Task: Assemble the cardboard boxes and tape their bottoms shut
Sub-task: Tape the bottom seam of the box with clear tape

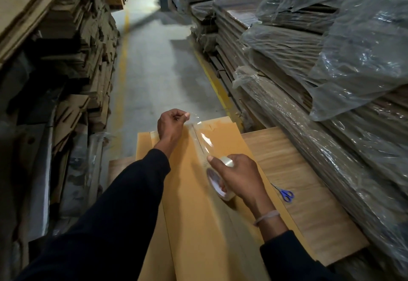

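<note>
A brown cardboard box [194, 225] lies in front of me with its bottom flaps folded shut and the centre seam running away from me. My right hand [238, 177] grips a roll of clear tape [218, 183] just above the seam. A strip of clear tape [203, 137] stretches from the roll to the far end of the box. There my left hand [172, 126] pinches the strip's free end between thumb and finger, slightly above the cardboard.
The box rests on a wood-grain table [298, 177]; blue-handled scissors [286, 194] lie on it to the right. Stacks of flat cardboard [72, 59] line the left, plastic-wrapped stacks [320, 82] the right. A concrete aisle [154, 71] with yellow lines runs ahead.
</note>
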Available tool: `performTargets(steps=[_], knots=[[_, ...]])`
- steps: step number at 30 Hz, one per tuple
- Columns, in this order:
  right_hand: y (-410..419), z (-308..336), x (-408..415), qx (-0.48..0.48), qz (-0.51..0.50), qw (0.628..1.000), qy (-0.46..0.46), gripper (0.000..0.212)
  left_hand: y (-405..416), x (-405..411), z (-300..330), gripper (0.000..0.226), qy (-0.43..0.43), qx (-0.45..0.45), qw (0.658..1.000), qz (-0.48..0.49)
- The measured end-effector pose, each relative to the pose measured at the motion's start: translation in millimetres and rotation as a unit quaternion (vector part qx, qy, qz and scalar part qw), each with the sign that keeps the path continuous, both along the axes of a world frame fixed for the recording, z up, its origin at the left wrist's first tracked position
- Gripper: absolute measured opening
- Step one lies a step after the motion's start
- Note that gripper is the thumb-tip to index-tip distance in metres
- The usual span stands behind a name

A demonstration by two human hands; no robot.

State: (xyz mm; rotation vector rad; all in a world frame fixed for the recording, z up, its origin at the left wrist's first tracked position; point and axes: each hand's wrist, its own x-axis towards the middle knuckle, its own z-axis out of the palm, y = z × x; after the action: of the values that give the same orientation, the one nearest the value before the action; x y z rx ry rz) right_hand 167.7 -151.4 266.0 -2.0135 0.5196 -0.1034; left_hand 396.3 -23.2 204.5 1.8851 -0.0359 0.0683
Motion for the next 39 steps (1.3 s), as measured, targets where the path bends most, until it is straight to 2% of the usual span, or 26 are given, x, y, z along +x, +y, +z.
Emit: performTargets(steps=[9,15,19,23,25,26,28,30,36,39], knots=[[12.5,1.4,12.6,-0.081,-0.032,0.996,0.006,0.076,-12.8,8.8,-8.4,0.014,-0.002,0.159,0.985,0.061],[13.5,1.9,10.7,-0.053,-0.029,0.998,0.006,0.069,-16.2,31.2,7.7,0.032,0.134,0.222,0.965,0.04],[15.4,0.4,12.0,-0.084,-0.036,0.996,0.001,0.079,-16.3,38.0,8.5,0.041,0.167,0.212,0.963,0.015],[16.8,-8.0,14.1,-0.119,-0.056,0.991,-0.006,0.089,-17.9,27.6,9.1,0.04,0.13,0.235,0.963,0.018],[17.6,-7.0,12.8,-0.108,-0.066,0.992,-0.008,0.088,-16.1,19.4,7.5,0.054,0.089,0.204,0.975,0.023],[17.7,-5.5,11.8,-0.106,-0.07,0.992,-0.012,0.085,-14.7,16.9,4.4,0.052,0.046,0.186,0.981,0.021],[18.0,-2.3,9.4,-0.107,-0.072,0.991,-0.02,0.077,-12.0,11.2,-4.5,0.031,-0.062,0.171,0.983,-0.014],[18.5,-3.2,8.4,-0.099,-0.065,0.993,-0.018,0.076,-10.4,8.6,-16.0,0.018,-0.121,0.163,0.977,-0.067],[17.6,-8.6,9.7,-0.084,-0.078,0.993,-0.003,0.08,-9.6,12.2,-13.2,0.015,-0.072,0.191,0.973,-0.111],[16.5,-8.4,10.1,-0.082,-0.081,0.993,0.007,0.091,6.1,14.8,-7.1,0.026,-0.075,0.205,0.96,-0.178]])
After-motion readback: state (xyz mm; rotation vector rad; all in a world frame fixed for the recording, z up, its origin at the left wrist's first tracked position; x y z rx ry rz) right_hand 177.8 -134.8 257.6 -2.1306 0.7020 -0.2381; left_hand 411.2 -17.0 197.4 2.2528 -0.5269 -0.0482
